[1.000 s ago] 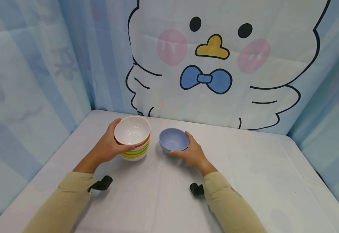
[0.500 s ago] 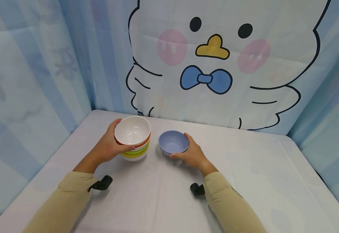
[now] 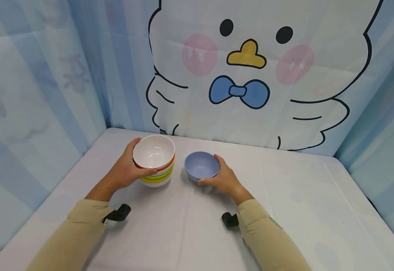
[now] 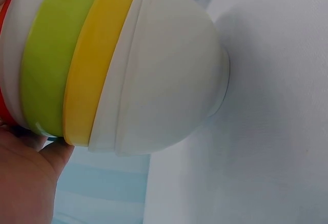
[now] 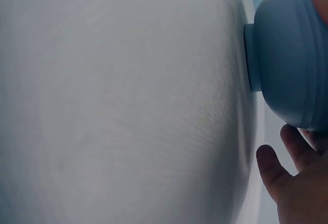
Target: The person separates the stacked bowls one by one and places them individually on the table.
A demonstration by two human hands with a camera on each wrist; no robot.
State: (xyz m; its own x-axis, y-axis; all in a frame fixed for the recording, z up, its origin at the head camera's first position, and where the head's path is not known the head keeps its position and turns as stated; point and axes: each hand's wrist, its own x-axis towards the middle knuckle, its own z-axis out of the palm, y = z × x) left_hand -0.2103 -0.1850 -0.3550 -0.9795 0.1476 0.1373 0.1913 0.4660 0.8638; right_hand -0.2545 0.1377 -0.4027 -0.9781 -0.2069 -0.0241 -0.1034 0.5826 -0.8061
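Observation:
My left hand [image 3: 126, 168] grips the upper part of a stack of nested bowls [image 3: 154, 152], with the thumb along the near side. The top bowl is white inside with an orange-red band. Green, yellow and white bowls [image 4: 166, 70] show below it in the left wrist view, the lowest standing on the cloth. Just right of the stack, my right hand [image 3: 225, 179] holds a periwinkle-blue bowl [image 3: 201, 165] by its right side, thumb in front and fingers behind. In the right wrist view, the blue bowl's foot [image 5: 252, 57] appears to touch the cloth.
A white cloth covers the table [image 3: 170, 233]. Behind it hangs a curtain [image 3: 247, 124] printed with a cartoon bird, and pale blue curtains [image 3: 31, 94] close in the sides. Black wrist mounts [image 3: 118, 213] stick out near both sleeves.
The blue bowl in my right hand has shifted slightly toward me between the first frame and the second, then stays put. My left hand and the stack have not moved.

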